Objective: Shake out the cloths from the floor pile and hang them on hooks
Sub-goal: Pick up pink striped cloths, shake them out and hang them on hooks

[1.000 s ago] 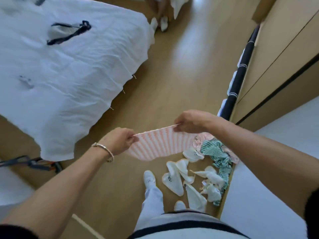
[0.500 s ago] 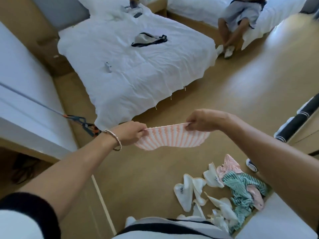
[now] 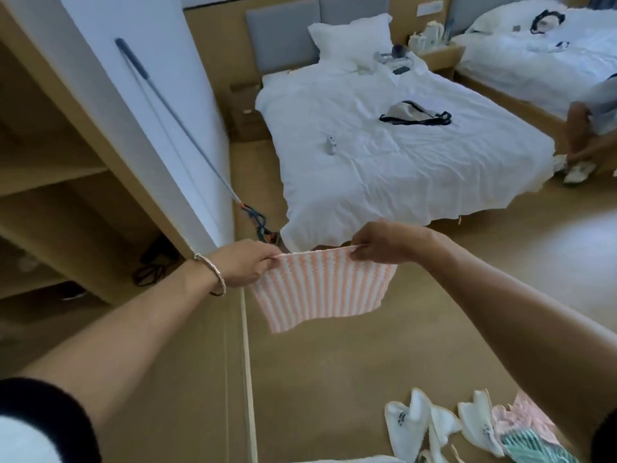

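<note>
A pink and white striped cloth point(image 3: 320, 289) hangs spread out in the air in front of me. My left hand point(image 3: 245, 262), with a bracelet on its wrist, pinches the cloth's top left corner. Its top right corner is pinched by my right hand point(image 3: 384, 242). The floor pile point(image 3: 467, 429) lies at the bottom right: white cloths, a pink one and a green striped one. No hooks are in view.
A white bed point(image 3: 394, 155) with a bag on it stands ahead. An open wooden wardrobe point(image 3: 66, 182) fills the left, with a long-handled mop point(image 3: 187, 138) leaning against its white panel. A second bed with a seated person point(image 3: 587, 135) is far right.
The view has swung up and to the left, from the floor pile toward the bed and wardrobe. Both hands kept their hold, and the cloth now hangs longer and flatter.
</note>
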### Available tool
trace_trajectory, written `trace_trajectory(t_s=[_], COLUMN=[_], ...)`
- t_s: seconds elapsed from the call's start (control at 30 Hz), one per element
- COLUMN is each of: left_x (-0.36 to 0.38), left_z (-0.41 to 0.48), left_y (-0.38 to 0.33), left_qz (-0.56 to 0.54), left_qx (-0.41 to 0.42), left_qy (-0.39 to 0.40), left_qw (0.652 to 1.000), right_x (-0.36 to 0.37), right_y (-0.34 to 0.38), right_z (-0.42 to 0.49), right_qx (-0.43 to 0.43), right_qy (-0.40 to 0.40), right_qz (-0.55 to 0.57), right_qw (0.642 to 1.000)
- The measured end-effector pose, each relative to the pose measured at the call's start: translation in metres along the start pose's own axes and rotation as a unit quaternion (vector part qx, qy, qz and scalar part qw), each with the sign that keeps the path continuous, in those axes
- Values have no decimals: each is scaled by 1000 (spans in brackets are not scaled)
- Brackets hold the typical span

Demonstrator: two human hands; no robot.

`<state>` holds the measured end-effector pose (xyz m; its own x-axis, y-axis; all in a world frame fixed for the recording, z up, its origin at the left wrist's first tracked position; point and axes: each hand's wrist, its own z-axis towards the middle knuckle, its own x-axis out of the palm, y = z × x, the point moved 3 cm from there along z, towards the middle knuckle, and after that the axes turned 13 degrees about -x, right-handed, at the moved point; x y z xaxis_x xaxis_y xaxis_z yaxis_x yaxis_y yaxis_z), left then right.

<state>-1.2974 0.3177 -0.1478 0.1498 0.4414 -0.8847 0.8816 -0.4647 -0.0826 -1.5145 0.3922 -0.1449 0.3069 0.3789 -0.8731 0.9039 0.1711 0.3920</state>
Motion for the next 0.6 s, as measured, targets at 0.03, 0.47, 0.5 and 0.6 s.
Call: trace_trajectory(t_s=[0.03, 0.47, 0.5, 0.6], left_x=[-3, -21, -21, -22], left_z=[-8, -130, -139, -167], left_y=[19, 285, 306, 362], left_qz=[-4, -214, -223, -235], left_qx=[-7, -119, -136, -185], left_qy=[-7, -151, -165, -206], left_qw=[1000, 958, 951, 932], right_x=[-1, 0, 2, 10], right_y=[18, 298, 318, 375], right_z=[12, 189, 203, 244], right_qx=[-11, -135, -151, -192], right_qy=[-1, 8, 15, -1], right_qz=[-12, -132, -137, -150], right_qw=[1000, 982, 979, 970])
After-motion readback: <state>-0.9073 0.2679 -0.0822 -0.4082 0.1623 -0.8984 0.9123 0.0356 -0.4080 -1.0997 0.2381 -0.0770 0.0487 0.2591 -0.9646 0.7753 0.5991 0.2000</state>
